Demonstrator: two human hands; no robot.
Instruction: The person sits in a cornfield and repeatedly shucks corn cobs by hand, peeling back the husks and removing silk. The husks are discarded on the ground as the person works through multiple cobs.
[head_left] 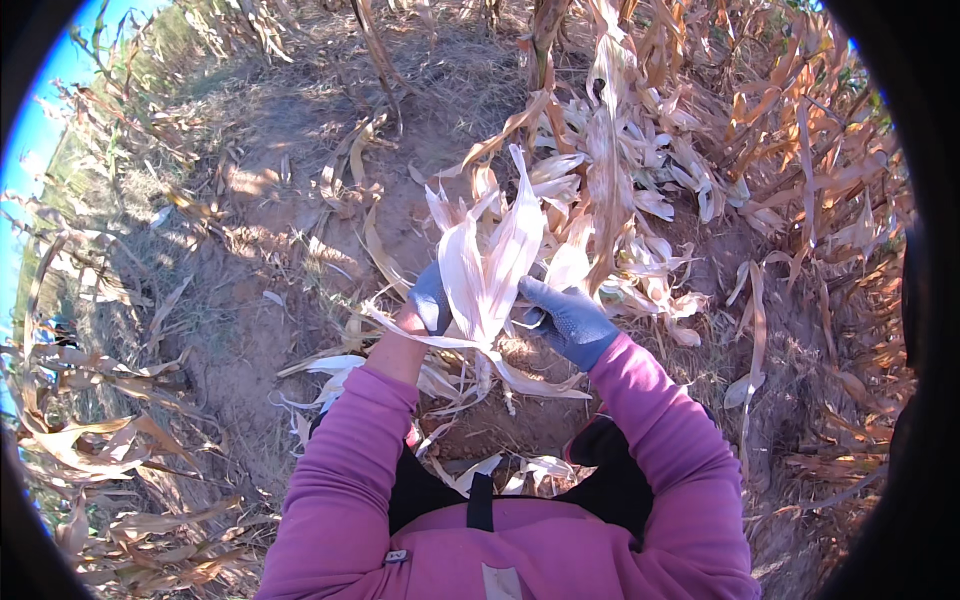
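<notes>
Pale, dry corn husks [483, 265] fan out upward in front of me, with a stub of stalk at their lower end. My left hand [430, 298], in a grey-blue glove, is closed around their left side, its fingers mostly hidden behind the leaves. On the other side my right hand [568, 318], gloved alike, has its thumb and fingers curled together at the husk's right edge. Whether a cob sits inside the husks cannot be seen from here.
Stripped husks [655, 265] lie heaped to the right, beside a tall dry corn stalk [608, 150]. Standing dry corn [830, 200] lines the right side. Bare soil [235, 340] with straw stretches left. More husk leaves [500, 470] lie near my feet.
</notes>
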